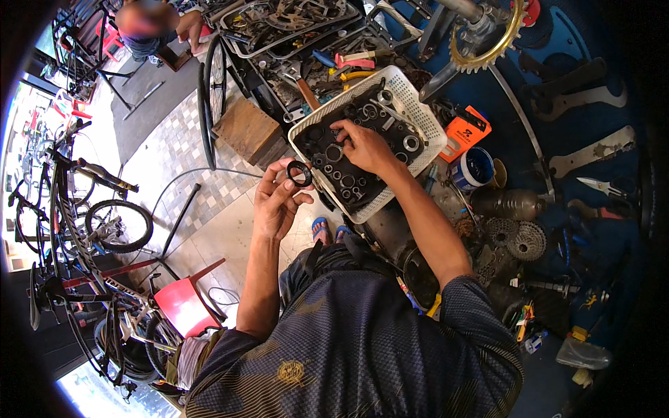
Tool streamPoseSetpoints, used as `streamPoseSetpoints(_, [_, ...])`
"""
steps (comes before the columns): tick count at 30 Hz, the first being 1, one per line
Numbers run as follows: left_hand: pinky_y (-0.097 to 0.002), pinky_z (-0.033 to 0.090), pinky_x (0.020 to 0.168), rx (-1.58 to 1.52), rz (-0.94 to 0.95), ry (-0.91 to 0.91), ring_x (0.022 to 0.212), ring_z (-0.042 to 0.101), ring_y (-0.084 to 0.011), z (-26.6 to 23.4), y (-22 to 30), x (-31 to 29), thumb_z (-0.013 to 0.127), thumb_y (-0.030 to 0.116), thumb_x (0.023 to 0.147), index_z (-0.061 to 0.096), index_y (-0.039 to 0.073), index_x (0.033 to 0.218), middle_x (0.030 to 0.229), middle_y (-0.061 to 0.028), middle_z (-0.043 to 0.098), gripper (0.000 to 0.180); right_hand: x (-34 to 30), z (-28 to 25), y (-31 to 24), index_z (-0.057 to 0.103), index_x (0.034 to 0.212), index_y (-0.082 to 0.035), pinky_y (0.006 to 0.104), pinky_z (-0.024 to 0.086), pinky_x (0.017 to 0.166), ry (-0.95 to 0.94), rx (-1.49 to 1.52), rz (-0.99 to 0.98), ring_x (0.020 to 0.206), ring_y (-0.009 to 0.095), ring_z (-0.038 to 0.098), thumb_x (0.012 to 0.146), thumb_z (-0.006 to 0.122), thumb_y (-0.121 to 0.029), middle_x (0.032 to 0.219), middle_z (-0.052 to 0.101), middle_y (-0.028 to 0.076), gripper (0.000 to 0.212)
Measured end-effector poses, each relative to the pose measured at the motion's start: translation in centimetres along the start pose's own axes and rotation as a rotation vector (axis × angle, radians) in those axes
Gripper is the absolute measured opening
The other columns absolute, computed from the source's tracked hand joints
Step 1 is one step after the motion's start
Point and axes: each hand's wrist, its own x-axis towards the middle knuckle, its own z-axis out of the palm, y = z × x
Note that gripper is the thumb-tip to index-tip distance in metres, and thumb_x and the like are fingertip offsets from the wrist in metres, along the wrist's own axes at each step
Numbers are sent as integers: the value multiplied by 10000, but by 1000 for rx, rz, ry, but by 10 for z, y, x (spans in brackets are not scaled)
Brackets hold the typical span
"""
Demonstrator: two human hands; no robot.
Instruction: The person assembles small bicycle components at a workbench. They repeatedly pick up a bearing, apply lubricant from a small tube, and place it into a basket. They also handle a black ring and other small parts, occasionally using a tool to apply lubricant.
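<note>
Between the thumb and fingers of my left hand [274, 206] is a black ring [309, 178], held up beside the near left side of a white plastic basket [433, 138]. My right hand [369, 149] reaches over the basket, fingers curled and their tips close together low among the parts. Whether anything is between those fingertips I cannot make out. Loose metal and dark rings lie on the basket's dark bottom, among them a silver ring [411, 143] to the right of my right hand and a larger ring [334, 152] left of it.
Left of the basket stands a wooden block [249, 131]. A hammer [304, 89] and other tools lie beyond it. To the right are an orange box [467, 132], a white tub [473, 169] and cassette sprockets [526, 241]. Bicycles and a red chair [187, 304] stand left; another person sits far off.
</note>
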Motion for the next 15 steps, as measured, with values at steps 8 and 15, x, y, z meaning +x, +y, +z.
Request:
streamPoseSetpoints(8, [-375, 649, 753, 17, -1, 1, 1013, 708, -308, 1, 2, 1, 613, 32, 989, 507, 20, 1382, 1240, -161, 634, 408, -9, -3, 12, 555, 1317, -131, 428, 561, 794, 59, -32, 35, 955, 314, 710, 865, 638, -14, 1036, 711, 104, 474])
streamPoseSetpoints(15, [-373, 649, 755, 25, -23, -48, 1007, 707, -301, 5, -1, 4, 622, 25, 985, 496, 29, 1383, 1260, -174, 630, 418, -9, -3, 7, 548, 1318, -131, 435, 569, 802, 36, -133, 94, 956, 317, 705, 856, 687, -47, 1036, 696, 93, 490])
